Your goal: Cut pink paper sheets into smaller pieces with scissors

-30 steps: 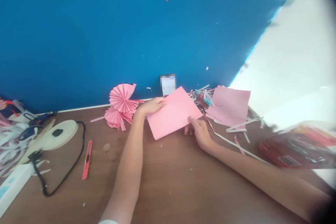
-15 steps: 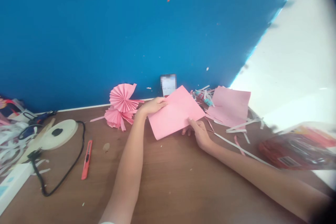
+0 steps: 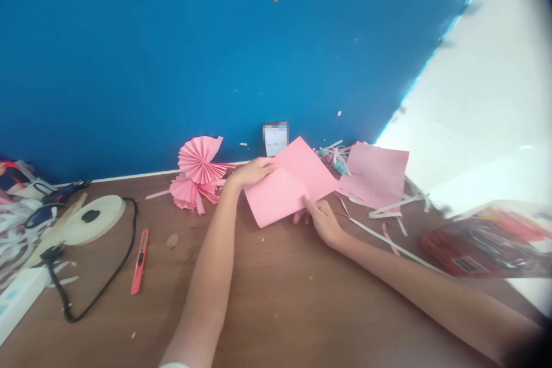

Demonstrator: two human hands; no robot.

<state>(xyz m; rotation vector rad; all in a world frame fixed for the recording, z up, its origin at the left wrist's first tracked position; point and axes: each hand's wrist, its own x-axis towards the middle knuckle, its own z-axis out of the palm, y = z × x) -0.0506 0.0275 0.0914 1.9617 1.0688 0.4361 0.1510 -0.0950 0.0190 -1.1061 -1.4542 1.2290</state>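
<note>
Left forearm [image 3: 211, 264]: bare, rises steeply from bottom edge left of centre, leaning a bit right toward the top. Left wrist [image 3: 233, 182] bent, turning left grip [image 3: 252, 172] inward. Back of it faces up, left fingers [image 3: 264, 167] roughly together, pointing right, closed in a hold; left thumb can't be made out. Right forearm [image 3: 397, 276]: bare, enters from lower right, long shallow diagonal up-left. Right wrist [image 3: 340, 238] fairly straight. Right grip [image 3: 322, 221] pinching: right thumb [image 3: 307, 203] extended up-left on top, right fingers [image 3: 301, 215] curled below, partly hidden. Grips near each other, apart, left one farther out. Forearms splay wide toward the body.
</note>
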